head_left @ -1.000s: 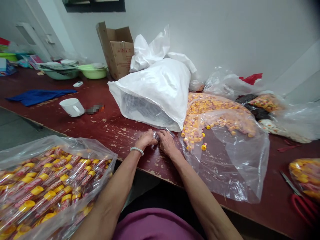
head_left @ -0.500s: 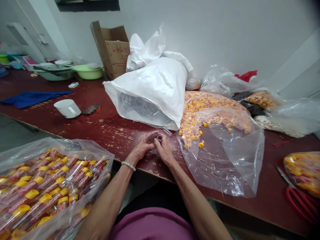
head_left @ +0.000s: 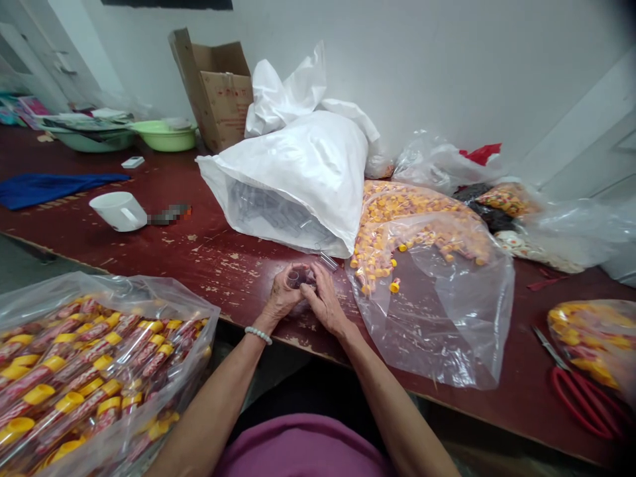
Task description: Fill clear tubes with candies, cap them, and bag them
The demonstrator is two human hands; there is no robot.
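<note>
Over the front edge of the table, my left hand (head_left: 283,291) curls around a clear plastic tube (head_left: 293,277), its round open end facing up. Close against it, my right hand (head_left: 324,299) is closed too, its fingers bent around more clear plastic between the palms. How many tubes lie there is hidden by the fingers. Just beyond the right fingertips, loose clear tubes (head_left: 328,260) lie on the table by the mouth of a big white sack (head_left: 303,165), which is full of such tubes. To the right, a clear bag (head_left: 447,324) holds many small yellow caps (head_left: 387,212).
At lower left, an open plastic bag (head_left: 191,291) is heaped with yellow-capped filled tubes (head_left: 74,371). A white mug (head_left: 116,211), a blue cloth (head_left: 54,189), a green basin (head_left: 166,138) and a cardboard box (head_left: 226,109) stand further back. Red-handled scissors (head_left: 579,397) lie at right.
The view has turned slightly, shifting the scene left. The tube's open end, earlier by my right thumb, now shows at my left fingers. My right hand's fingers have curled inward.
</note>
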